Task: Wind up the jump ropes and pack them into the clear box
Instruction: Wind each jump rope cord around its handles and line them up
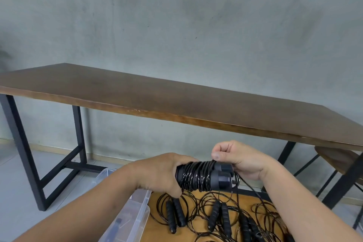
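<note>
- Left hand (163,175) is wrapped tight round one end of the wound rope bundle (204,176), fingers curled under the paired black handles, holding it up in the air above the low wooden surface (157,228).
- Right hand (238,160) sits at the bundle's other end, thumb and fingers pinching the black cord right where the coils stop; a loose tail (253,189) drops from there down to the pile.
- Coils sit snug side by side round the handles, with the two grey handle caps poking out on the right.
- Below, the loose jump ropes (220,216) sprawl on that low surface, black cords looped over each other, several pairs of ribbed black handles lying among them.
- The clear box (135,212) stands just left of the pile, on the floor side, under the left forearm; a small dark item shows through its wall, too blurred to tell what it is.
- Behind it all, a long dark wooden table (176,100) on black metal legs against a grey wall (196,15).
</note>
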